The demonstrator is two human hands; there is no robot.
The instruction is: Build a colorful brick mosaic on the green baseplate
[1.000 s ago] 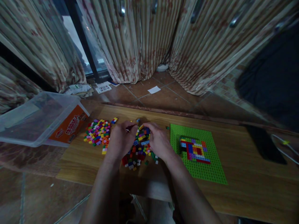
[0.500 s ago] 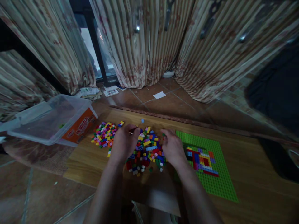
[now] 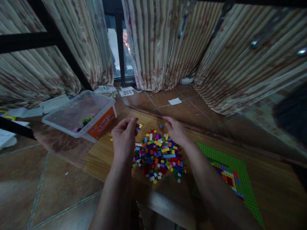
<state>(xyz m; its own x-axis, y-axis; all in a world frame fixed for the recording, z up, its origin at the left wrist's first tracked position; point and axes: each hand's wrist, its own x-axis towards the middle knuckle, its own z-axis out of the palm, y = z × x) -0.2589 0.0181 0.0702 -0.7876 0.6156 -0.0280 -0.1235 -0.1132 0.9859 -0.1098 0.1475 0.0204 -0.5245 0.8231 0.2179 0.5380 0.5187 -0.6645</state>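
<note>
A loose pile of small coloured bricks (image 3: 160, 156) lies on a low wooden table (image 3: 105, 158). My left hand (image 3: 124, 140) hovers raised at the pile's left edge, thumb and forefinger pinched together; whether a brick sits between them is too small to tell. My right hand (image 3: 176, 131) is palm down over the pile's far right side, fingers spread and pointing toward the table's far edge, holding nothing. A green baseplate (image 3: 242, 188) lies to the right, carrying a flat patch of red, blue and orange bricks (image 3: 227, 175). My right forearm crosses over its near corner.
A clear plastic tub (image 3: 79, 115) with an orange label stands tilted at the table's left end, a few pieces inside. Striped curtains (image 3: 168, 48) hang behind, with papers (image 3: 126, 92) on the tiled floor below them. A dark beam (image 3: 28, 41) crosses the upper left.
Both hands have lifted off the brick pile. My right hand moved toward the pile's far side. The view swung left, so the baseplate now sits at the lower right.
</note>
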